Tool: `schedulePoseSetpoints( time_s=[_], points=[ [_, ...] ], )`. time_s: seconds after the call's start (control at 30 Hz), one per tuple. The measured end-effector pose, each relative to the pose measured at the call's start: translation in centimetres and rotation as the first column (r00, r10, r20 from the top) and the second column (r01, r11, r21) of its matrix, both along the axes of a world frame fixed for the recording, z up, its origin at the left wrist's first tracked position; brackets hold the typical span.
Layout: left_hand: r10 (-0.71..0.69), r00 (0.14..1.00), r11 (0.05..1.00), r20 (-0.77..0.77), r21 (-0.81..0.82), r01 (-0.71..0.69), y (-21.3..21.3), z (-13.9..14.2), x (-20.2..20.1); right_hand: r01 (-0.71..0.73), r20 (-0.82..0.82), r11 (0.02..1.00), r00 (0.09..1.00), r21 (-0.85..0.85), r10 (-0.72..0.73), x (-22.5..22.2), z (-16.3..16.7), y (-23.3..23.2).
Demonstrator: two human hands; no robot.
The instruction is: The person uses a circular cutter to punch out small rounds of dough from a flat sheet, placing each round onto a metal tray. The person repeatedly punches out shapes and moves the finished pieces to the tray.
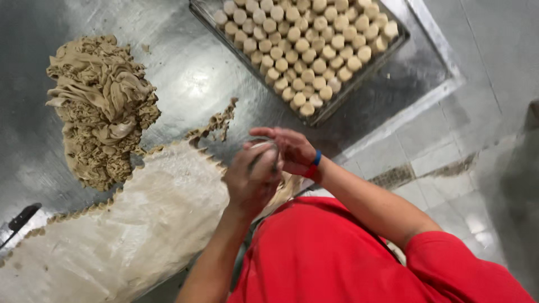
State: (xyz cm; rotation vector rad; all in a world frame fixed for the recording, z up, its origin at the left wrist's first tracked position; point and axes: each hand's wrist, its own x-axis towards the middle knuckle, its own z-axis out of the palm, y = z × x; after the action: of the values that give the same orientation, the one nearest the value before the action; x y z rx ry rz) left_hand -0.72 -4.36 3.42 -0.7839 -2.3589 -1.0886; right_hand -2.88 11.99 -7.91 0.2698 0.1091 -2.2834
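At the far left edge a dark knife-like handle [21, 216] pokes in over the steel, its blade end cut off by the frame. Above it sits a ragged heap of tan dough scraps [101, 106], folded and crumbly, on the shiny grey metal table [185, 67]. Below the heap spreads a broad floured sheet of pale rolled dough [129, 224], its upper edge scalloped; its lower part runs out of the picture, and a thin strip of scrap trails off its top corner.

Over the right end of that sheet the two hands meet. The left hand [251, 178] is curled, fingers drawn together around a small round pale piece of dough [263, 152], of which only a sliver shows between the fingers. The right hand [287, 149], with a blue and red band at the wrist, lies against it from the far side, fingers fairly straight and slightly spread; whether it grips the piece or only presses on it cannot be made out. The hands are somewhat blurred.

Further right and up, a rectangular metal tray [359, 78] holds rows of small round dough pieces, its top cut off. A red shirt [325, 258] fills the bottom right.
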Motion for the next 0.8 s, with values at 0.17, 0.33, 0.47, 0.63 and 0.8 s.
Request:
schedulePoseSetpoints(
  time_s=[0.17, 0.33, 0.47, 0.63, 0.8],
  points=[
    [0.079, 0.995, 0.996, 0.065, -0.035, -0.077, 2.4, 2.5, -6.9, 0.025, -0.062, 0.939, 0.997, -0.342, -0.049, -6.3, 0.7, -0.1],
    [0.351, 0.923, 0.924, 0.155, 0.099, -0.368, 2.9, 3.5, -8.8, 0.051, -0.122, 0.999, 0.991, -0.007, -0.052, -11.8, -2.7, 2.3],
    [0.472, 0.809, 0.751, 0.350, 0.321, -0.577, 1.8, 3.0, -8.7, 0.034, -0.113, 0.974, 0.994, 0.223, -0.009, -19.3, -2.6, 6.0],
    [0.461, 0.574, 0.610, 0.677, 0.228, -0.759, 1.2, 0.4, -6.2, 0.267, -0.533, 0.537, 0.726, 0.800, 0.434, -35.6, -0.7, 8.8],
    [0.402, 0.405, 0.517, 0.821, 0.162, -0.841, 3.2, -2.5, -3.0, 0.803, -0.293, 0.161, 0.018, 0.573, 0.956, -46.9, -2.8, 5.2]
  ],
)
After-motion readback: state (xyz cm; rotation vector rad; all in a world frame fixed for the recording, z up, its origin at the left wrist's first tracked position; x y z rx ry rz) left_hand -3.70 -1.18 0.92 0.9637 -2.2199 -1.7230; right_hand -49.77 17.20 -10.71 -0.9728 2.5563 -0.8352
